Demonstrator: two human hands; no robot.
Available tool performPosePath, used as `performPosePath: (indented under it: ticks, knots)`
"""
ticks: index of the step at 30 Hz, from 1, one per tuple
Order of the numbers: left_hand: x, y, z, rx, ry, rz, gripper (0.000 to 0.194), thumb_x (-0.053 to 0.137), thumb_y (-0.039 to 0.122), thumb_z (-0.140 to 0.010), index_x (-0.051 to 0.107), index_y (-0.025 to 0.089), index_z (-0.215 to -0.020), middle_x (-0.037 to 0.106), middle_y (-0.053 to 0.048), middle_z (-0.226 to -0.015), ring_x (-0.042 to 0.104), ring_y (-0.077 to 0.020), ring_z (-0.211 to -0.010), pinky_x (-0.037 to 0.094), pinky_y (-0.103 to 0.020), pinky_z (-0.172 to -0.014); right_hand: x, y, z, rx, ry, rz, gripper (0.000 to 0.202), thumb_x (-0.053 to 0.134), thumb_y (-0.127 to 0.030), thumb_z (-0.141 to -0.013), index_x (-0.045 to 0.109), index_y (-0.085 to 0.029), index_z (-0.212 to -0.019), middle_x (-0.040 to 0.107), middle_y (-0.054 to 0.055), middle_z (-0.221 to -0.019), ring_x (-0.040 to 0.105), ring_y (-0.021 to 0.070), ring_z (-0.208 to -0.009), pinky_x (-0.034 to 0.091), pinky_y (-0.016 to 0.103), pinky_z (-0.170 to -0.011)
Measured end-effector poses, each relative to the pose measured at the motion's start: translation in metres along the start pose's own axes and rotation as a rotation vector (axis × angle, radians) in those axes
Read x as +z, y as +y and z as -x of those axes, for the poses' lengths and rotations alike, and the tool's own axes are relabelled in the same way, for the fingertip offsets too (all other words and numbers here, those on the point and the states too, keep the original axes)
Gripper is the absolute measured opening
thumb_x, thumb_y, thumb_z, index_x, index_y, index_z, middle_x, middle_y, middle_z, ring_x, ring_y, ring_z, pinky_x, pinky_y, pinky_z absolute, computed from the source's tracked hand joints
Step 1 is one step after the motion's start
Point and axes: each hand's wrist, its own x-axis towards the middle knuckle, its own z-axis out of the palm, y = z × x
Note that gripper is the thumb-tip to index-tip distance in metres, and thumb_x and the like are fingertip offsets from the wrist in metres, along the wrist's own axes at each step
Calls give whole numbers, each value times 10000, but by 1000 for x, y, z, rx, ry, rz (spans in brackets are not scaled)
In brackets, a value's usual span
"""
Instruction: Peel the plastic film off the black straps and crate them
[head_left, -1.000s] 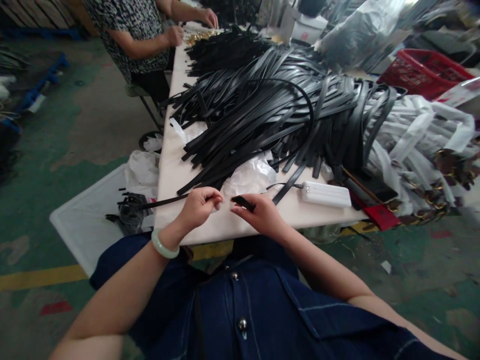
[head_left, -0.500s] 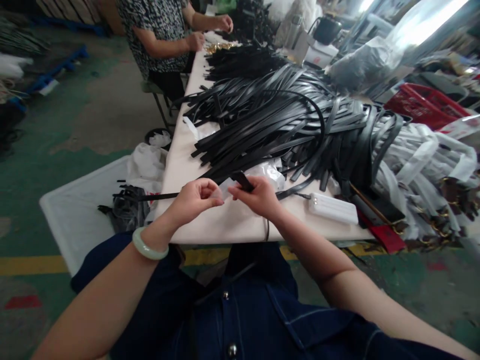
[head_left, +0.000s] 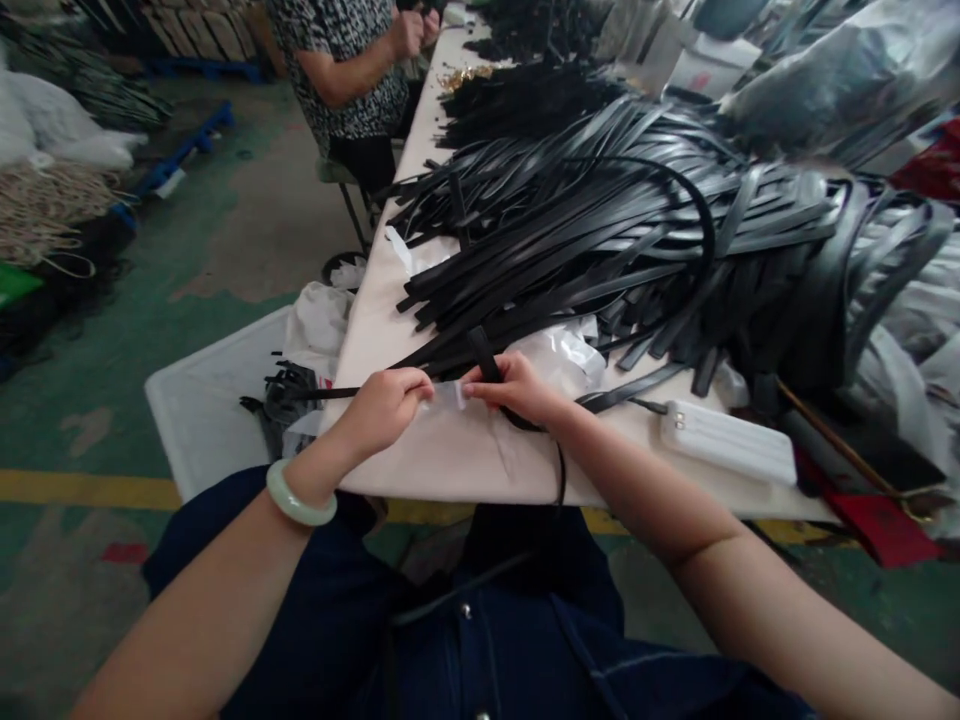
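My left hand [head_left: 384, 408], wearing a pale green bangle [head_left: 300, 497] on the wrist, is closed in a pinch on one end of a translucent plastic strip [head_left: 448, 394]. The strip spans the gap to the fingertips of my right hand [head_left: 525, 388]. That hand is closed around a black strap [head_left: 482, 347], whose end sticks up above the fingers. Behind both hands, a big pile of black straps [head_left: 555, 240] covers much of the table [head_left: 435, 455]. A crumpled clear plastic bag [head_left: 566, 355] lies just beyond my right hand.
A white power bank [head_left: 727, 440] with a cable lies right of my right forearm. On the left, a white board or tray [head_left: 202, 400] holds black scraps [head_left: 289, 390] and plastic. Another person [head_left: 345, 70] sits at the table's far left side.
My view has shifted, so the table things appear further right and larger. My left fingers have curled in more, and the plastic strip is now drawn out straighter between my hands.
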Motion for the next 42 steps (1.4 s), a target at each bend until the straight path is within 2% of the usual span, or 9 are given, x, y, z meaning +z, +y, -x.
performPosePath:
  ticks: [4, 8, 13, 17, 21, 26, 31, 37, 42]
  knots:
    - [6, -4, -10, 8, -16, -133, 255, 421, 252, -871, 639, 164, -775, 672, -57, -775, 609, -199, -746, 419, -294, -710, -7, 3, -3, 7, -84, -80, 473, 775, -494, -676, 710, -100, -930, 642, 11, -713, 438, 55, -510, 339, 180, -443]
    - [10, -3, -15, 19, -9, -195, 254, 411, 259, -883, 608, 166, -753, 653, -61, -763, 597, -206, -751, 421, -309, -719, -7, 6, -2, 63, -31, -54, 437, 779, -491, -664, 695, -93, -824, 651, 22, -647, 460, 63, -490, 348, 178, -432]
    - [20, 9, -15, 15, 54, 25, 212, 623, 357, -790, 623, 151, -841, 665, -63, -848, 602, -206, -791, 453, -307, -718, -4, 6, 1, 59, -50, -36, 421, 780, -492, -664, 658, -101, -762, 657, 28, -627, 488, 67, -471, 374, 177, -427]
    - [25, 18, -12, -49, 63, 230, 137, 662, 284, -750, 674, 154, -792, 688, -34, -776, 608, -176, -716, 459, -279, -667, 0, 3, 4, 62, -53, -17, 449, 781, -524, -655, 591, -120, -705, 608, -1, -555, 488, 70, -450, 354, 174, -407]
    - [27, 22, -9, -69, 93, 243, 102, 625, 216, -737, 698, 147, -721, 677, -25, -691, 582, -160, -651, 430, -269, -636, 4, 2, 6, 20, -52, -15, 496, 748, -585, -667, 531, -139, -648, 548, -23, -500, 456, 61, -421, 319, 175, -391]
    - [31, 24, -6, -15, 111, 189, 216, 519, 228, -802, 643, 149, -645, 617, -18, -618, 545, -146, -609, 399, -263, -621, 9, 5, 9, -38, -56, -11, 500, 678, -604, -747, 531, -139, -637, 491, -42, -461, 419, 55, -400, 288, 175, -387]
    - [35, 17, -7, -7, 174, 134, 197, 427, 155, -798, 584, 157, -679, 600, -16, -677, 551, -152, -680, 394, -264, -671, 5, 3, 9, -58, -74, -77, 454, 663, -566, -783, 630, -113, -761, 634, 12, -617, 436, 52, -453, 317, 176, -424]
    - [33, 12, -7, 18, 45, 312, 294, 533, 414, -846, 585, 153, -722, 554, -5, -664, 496, -147, -653, 367, -251, -604, 4, 2, 9, -65, -74, -134, 410, 682, -509, -788, 579, -132, -665, 537, -27, -525, 430, 62, -450, 315, 186, -432]
    - [32, 15, -3, -8, 142, 314, 255, 478, 270, -834, 550, 156, -618, 526, 3, -606, 462, -127, -608, 358, -247, -597, 5, -1, 10, -106, -161, -167, 380, 668, -501, -804, 631, -125, -769, 626, 6, -669, 446, 61, -505, 360, 190, -479]
